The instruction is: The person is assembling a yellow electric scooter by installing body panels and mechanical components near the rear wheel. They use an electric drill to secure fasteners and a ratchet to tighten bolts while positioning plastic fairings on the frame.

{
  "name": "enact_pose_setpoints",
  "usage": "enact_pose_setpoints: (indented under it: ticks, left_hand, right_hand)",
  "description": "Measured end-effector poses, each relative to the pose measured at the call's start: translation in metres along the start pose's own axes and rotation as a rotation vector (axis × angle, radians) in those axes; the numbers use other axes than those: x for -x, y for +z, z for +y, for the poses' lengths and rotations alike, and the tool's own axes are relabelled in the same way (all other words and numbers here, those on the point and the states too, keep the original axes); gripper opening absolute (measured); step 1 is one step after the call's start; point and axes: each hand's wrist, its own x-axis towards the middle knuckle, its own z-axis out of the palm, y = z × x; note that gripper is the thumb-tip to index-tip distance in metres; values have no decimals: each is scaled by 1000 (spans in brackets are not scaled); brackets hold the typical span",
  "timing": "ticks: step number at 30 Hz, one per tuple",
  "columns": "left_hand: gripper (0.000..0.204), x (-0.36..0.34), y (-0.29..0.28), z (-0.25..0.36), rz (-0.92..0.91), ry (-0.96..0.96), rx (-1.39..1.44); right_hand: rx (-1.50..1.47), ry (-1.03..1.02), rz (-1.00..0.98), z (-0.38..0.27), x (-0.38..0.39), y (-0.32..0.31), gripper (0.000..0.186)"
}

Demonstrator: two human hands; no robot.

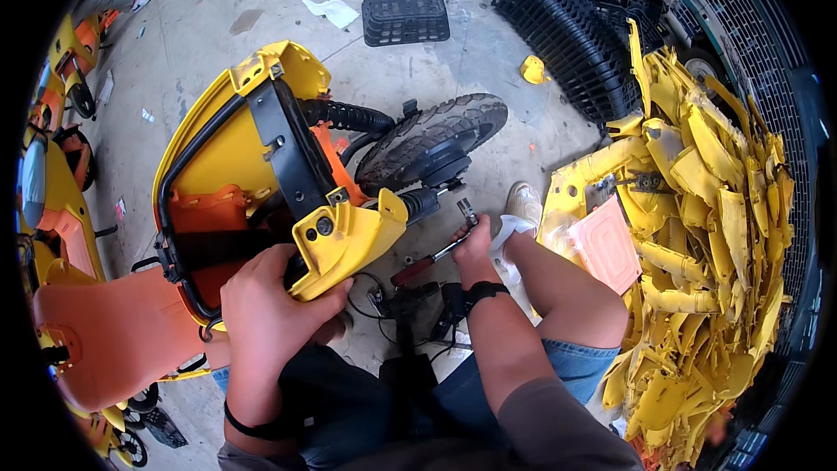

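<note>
The left grip (275, 307) is clasped round the near end of a yellow panel (353, 246), with its thumb along the lower edge. The right grip (473, 242) is closed round a wrench (452, 249); the red handle sticks out to its left, and the silver head points up beyond the knuckles, near the wheel but apart from it. Between the two grips, a cable (370, 277) loops below the panel.

To the left of the left grip is an orange seat (122, 331). Just past that grip, the bike (292, 153) shows its yellow shell and black frame, with its wheel (410, 148) up and left of the right grip. Right of the right grip are a shoe (523, 202) and a big heap of yellow parts (697, 244). Farther ahead of both grips, a black crate (405, 13) sits on the floor (214, 13), with stacked black baskets (567, 39) to its right.
</note>
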Motion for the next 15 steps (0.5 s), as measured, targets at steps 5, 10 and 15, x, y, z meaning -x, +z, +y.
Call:
enact_pose_setpoints:
  ticks: [5, 10, 15]
  left_hand:
    - [46, -2, 6, 4, 13, -37, 65]
    - [46, 6, 10, 4, -28, -150, 248]
    - [52, 8, 15, 9, -59, -168, 172]
  right_hand:
    - [-119, 83, 30, 3, 2, 16, 32]
    - [-159, 157, 12, 7, -15, 35, 34]
    - [-228, 229, 78, -5, -14, 35, 40]
